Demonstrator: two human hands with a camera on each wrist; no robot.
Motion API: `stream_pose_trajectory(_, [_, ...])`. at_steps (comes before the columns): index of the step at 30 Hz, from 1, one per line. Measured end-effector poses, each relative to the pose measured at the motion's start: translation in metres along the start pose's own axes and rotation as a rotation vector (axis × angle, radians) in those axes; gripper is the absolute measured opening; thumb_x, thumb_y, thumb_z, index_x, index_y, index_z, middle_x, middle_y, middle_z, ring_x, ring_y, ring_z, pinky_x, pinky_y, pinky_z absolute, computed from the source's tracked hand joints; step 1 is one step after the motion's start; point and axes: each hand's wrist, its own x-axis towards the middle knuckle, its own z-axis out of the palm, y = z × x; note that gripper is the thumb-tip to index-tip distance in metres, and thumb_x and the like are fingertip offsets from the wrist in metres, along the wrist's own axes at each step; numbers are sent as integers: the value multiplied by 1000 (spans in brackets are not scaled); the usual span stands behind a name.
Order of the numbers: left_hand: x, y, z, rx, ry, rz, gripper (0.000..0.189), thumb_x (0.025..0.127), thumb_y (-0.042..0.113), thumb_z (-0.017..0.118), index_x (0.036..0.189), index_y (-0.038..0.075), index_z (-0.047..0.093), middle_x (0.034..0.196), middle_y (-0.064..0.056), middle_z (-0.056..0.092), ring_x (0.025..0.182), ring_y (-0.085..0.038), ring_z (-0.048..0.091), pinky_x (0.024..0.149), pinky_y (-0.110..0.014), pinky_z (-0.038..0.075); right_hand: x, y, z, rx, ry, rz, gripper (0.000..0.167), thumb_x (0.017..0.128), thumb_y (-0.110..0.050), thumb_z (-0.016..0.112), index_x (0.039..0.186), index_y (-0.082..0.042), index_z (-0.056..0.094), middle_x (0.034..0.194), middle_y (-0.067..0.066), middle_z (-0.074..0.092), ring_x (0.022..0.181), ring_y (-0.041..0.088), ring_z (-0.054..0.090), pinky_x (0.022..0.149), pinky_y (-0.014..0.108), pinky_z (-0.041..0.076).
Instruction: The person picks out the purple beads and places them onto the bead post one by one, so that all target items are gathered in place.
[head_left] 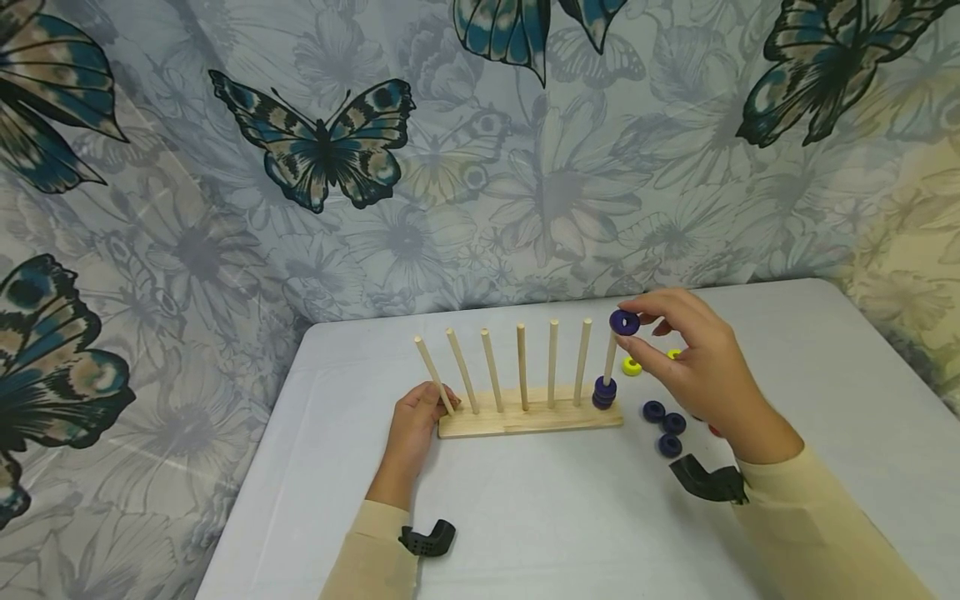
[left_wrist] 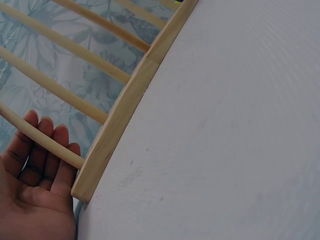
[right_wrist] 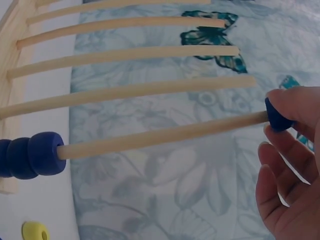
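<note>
A wooden rack (head_left: 525, 423) with several upright pegs stands on the table. My right hand (head_left: 701, 367) pinches a dark blue ring (head_left: 624, 322) between thumb and fingers, at the tip of the rightmost peg (right_wrist: 165, 137). In the right wrist view that tip meets the held ring. Lower on the same peg sit stacked blue rings (right_wrist: 46, 153), down by the base. My left hand (head_left: 416, 417) is at the rack's left end. In the left wrist view its relaxed fingers (left_wrist: 60, 137) lie behind the leftmost peg (left_wrist: 45, 141), close against it.
Loose dark blue rings (head_left: 673, 423) lie right of the rack. Yellow rings (head_left: 632, 367) are behind them, and a red piece (head_left: 715, 431) shows partly under the right hand. A white cloth covers the table (head_left: 540, 517); butterfly-patterned fabric (head_left: 450, 250) hangs behind.
</note>
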Motion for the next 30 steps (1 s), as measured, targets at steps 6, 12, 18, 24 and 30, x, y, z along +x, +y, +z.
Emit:
stream_pose_trajectory(6, [-1, 1, 1, -6, 6, -7, 51, 117, 29, 54, 106, -19, 65, 101, -11, 70, 105, -26, 69, 95, -33, 57, 0, 3, 2, 3, -8, 8, 56, 73, 19, 90, 124, 2, 75, 117, 12, 72, 102, 19, 61, 90, 15, 48])
stream_pose_trajectory(12, [-2, 1, 1, -9, 10, -12, 50, 117, 29, 54, 105, -18, 65, 103, -13, 70, 104, -25, 69, 96, -33, 57, 2, 2, 3, -13, -14, 23, 52, 76, 17, 91, 123, 2, 74, 118, 11, 72, 102, 19, 61, 89, 15, 48])
stream_pose_trajectory(18, [-2, 3, 2, -10, 7, -5, 53, 117, 30, 54, 107, -21, 63, 102, -11, 70, 105, -27, 69, 96, -33, 56, 4, 3, 6, -15, -23, 36, 52, 79, 15, 91, 126, 1, 74, 118, 9, 72, 102, 17, 62, 89, 16, 49])
stream_pose_trajectory(24, [-4, 3, 3, -19, 18, -11, 53, 116, 31, 54, 107, -20, 63, 102, -10, 70, 103, -23, 69, 95, -32, 57, 3, 3, 7, -15, -35, 76, 52, 81, 14, 91, 128, 0, 74, 117, 8, 71, 102, 14, 61, 88, 15, 49])
stream_pose_trajectory(30, [-5, 4, 4, 6, 23, -14, 51, 117, 29, 53, 108, -20, 64, 101, -8, 71, 106, -28, 69, 96, -32, 57, -1, 5, 9, -3, -43, 115, 50, 83, 13, 90, 128, 0, 74, 115, 6, 71, 101, 12, 61, 87, 14, 50])
